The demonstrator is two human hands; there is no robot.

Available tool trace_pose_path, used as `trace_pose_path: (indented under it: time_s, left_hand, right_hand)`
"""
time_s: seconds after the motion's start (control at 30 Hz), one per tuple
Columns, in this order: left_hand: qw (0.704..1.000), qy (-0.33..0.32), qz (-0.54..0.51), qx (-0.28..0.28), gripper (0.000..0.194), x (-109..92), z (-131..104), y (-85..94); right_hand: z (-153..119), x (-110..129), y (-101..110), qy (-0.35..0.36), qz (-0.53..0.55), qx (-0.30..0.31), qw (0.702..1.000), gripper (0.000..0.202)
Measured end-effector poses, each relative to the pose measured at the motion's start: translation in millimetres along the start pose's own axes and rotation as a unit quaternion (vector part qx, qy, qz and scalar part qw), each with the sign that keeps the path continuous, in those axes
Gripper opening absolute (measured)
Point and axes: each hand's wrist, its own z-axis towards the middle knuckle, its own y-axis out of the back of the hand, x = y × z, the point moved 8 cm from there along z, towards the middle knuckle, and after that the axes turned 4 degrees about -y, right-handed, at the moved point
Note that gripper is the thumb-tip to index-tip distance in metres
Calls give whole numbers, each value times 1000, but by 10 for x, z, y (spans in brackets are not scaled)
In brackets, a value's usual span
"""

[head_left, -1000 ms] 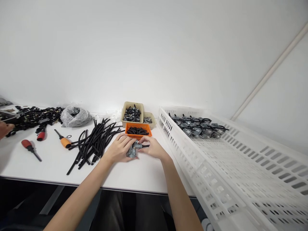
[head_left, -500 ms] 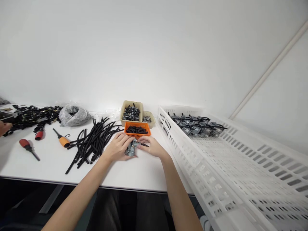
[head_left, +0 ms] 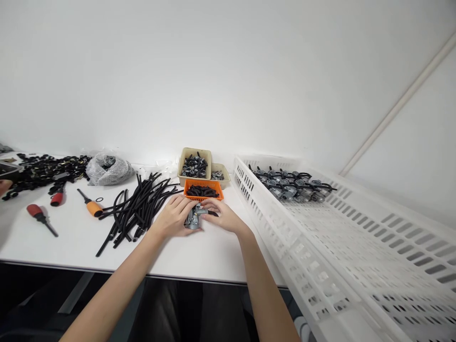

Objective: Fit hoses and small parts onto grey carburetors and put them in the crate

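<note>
A grey metal carburetor (head_left: pixel 193 218) sits on the white table close to its front half. My left hand (head_left: pixel 174 216) is wrapped round its left side, fingers over the top. My right hand (head_left: pixel 223 216) pinches a short black rubber piece (head_left: pixel 213 213) at the carburetor's right side, thumb and fingers closed on it. Its far end is partly hidden by the fingers. Just behind the hands stands an orange basket (head_left: pixel 221 195) of small black rubber parts. Left of them lies a pile of black hoses (head_left: pixel 140 209).
Two beige bins (head_left: pixel 180 181) of metal parts stand behind the orange basket. A white slatted crate (head_left: pixel 278 232) with several carburetors (head_left: pixel 290 185) fills the right. Screwdrivers (head_left: pixel 93 207), a bubble-wrapped bundle (head_left: pixel 110 171) and black parts (head_left: pixel 50 173) lie left. Another person's hand (head_left: pixel 4 186) shows at the left edge.
The black rubber piece shows more between my right fingers, and the carburetor is turned or tilted slightly. Both hands keep nearly the same place. The other person's hand has drawn back leftward.
</note>
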Motion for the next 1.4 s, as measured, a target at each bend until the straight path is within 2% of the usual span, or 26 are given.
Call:
trace_pose_path:
  time_s: [0.17,0.37,0.63,0.83,1.07,1.4]
  left_hand:
    - [1000,2,-1,1,61,2,-10,2]
    - [1000,1,-3,0,60,-10,-3,9]
    - [1000,-10,-1,1,62,-27,17,-6]
    - [1000,5,-11,12,62,10,-13,-39]
    - [1000,3,-13,28,61,-3,-17,-52]
    - [999,36,-2,10,63,39,7,5]
  right_hand:
    - [1,-53,-25,-56,19,27,998,32]
    - [-3,51,73,-6,-27,-27,999,24]
    - [-7,57,82,-2,-67,-60,996,22]
    - [-31,120,57,16,-71,-37,997,29]
    - [-28,41,68,-39,-47,-11,998,22]
    - [-26,110,84,40,-34,-49,997,14]
